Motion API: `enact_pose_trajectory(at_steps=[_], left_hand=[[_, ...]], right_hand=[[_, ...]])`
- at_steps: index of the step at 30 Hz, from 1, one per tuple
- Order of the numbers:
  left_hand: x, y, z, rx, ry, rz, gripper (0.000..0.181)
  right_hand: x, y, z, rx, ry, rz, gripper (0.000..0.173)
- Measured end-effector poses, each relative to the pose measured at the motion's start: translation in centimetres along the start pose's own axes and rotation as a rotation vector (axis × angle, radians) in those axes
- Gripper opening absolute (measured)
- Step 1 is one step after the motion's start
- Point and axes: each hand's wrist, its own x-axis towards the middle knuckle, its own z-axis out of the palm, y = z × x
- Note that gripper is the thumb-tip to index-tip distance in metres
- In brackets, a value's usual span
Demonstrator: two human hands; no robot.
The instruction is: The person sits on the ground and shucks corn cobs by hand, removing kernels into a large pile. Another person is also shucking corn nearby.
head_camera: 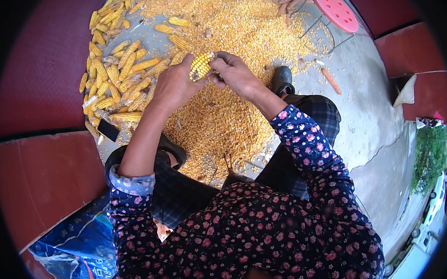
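Note:
Between both hands, above the heap of loose kernels, is a yellow ear of corn (200, 67). My left hand (176, 81) grips it from the left, with the thumb side along its edge. At its other end, the fingers of my right hand (235, 73) are bent around the upper right tip. A few dark spots show on the ear's lower end. Beneath the hands spreads a wide heap of shelled corn kernels (222, 121). Whole husked ears (119, 73) lie piled to the left of my left hand.
A dark phone (108, 130) lies by the ears. Beyond the kernels stands a pink stool (335, 10) with metal legs, near several bare cobs (286, 4). One reddish cob (331, 81) rests on the concrete floor (373, 133). A blue woven sack (78, 243) is at lower left.

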Motion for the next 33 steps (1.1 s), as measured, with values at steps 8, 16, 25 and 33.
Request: enact_pose_trajectory(at_steps=[8,16,25,33], left_hand=[[0.0,0.2,0.2,0.173,0.062,0.054,0.039],[-0.1,0.3,1.3,0.334,0.149,0.170,0.027],[0.1,0.3,1.2,0.209,0.037,0.061,0.037],[0.0,-0.3,1.3,0.263,0.082,0.111,0.039]], right_hand=[[-0.4,-1.2,0.3,0.114,0.045,0.072,0.027],[0.5,0.6,0.0,0.037,0.068,0.087,0.030],[0.4,1.1,0.2,0.115,0.147,0.085,0.024],[0.2,0.6,0.6,0.301,0.108,0.072,0.027]])
